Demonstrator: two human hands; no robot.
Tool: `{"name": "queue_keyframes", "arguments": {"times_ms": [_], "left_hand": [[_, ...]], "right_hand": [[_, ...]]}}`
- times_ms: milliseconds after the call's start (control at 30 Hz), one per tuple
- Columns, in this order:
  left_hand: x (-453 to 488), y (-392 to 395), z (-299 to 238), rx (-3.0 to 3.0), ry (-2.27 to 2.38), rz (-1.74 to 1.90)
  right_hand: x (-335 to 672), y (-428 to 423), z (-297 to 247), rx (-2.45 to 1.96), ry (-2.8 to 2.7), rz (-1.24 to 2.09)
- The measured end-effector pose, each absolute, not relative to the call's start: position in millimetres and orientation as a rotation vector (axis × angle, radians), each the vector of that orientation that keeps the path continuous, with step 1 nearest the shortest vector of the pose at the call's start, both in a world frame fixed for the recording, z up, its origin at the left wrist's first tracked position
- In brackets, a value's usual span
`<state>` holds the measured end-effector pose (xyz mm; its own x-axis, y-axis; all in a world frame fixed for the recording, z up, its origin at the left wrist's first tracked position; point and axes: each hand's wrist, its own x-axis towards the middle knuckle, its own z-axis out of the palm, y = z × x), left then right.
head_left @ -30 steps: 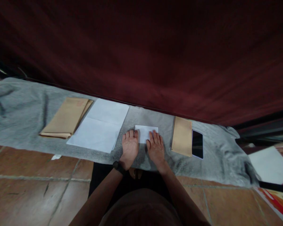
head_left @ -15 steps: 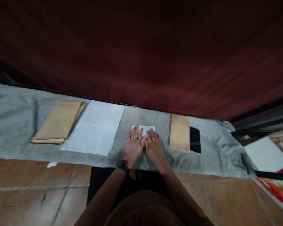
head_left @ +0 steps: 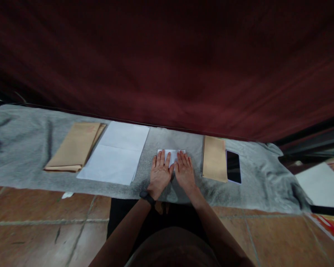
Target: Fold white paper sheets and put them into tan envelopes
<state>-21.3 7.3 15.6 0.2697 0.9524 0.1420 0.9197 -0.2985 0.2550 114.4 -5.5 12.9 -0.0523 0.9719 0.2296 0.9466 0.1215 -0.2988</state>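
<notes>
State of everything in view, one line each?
Small white paper: flat, partly covered
Left hand: open, palm down on it
Right hand: same
Large white sheets: flat, overlapping, top one creased
Left brown stack: uneven edges
Right brown paper: flat
Phone: screen dark
Gray cloth: spread, wrinkled

I've got the bare left hand [head_left: 159,175] palm down, fingers straight toward 12 o'clock; bare right hand [head_left: 185,175] also palm down, fingers toward 11 o'clock. Thumb tips just beside each other. Bare left forearm [head_left: 127,227] angles from 7 o'clock, bare right forearm [head_left: 213,225] from 5.
</notes>
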Motion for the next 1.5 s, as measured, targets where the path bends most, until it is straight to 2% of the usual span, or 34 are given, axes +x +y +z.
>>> {"name": "queue_keyframes", "arguments": {"times_ms": [167,567,867,1500], "left_hand": [[-20.7,7.4,13.8,2.453,1.825,0.344],[-19.3,7.8,12.3,2.455,1.829,0.392],[-16.5,18.6,14.0,2.608,1.537,0.416],[-44.1,6.4,13.5,2.575,1.674,0.370]], "right_hand": [[104.2,3.7,12.7,-1.802,-2.136,0.148],[125.9,-2.2,-1.0,-1.894,-2.123,-0.023],[125.7,-2.2,-6.1,-1.900,-2.161,-0.061],[124.6,-2.2,-5.8,-1.934,-2.094,-0.128]]}}
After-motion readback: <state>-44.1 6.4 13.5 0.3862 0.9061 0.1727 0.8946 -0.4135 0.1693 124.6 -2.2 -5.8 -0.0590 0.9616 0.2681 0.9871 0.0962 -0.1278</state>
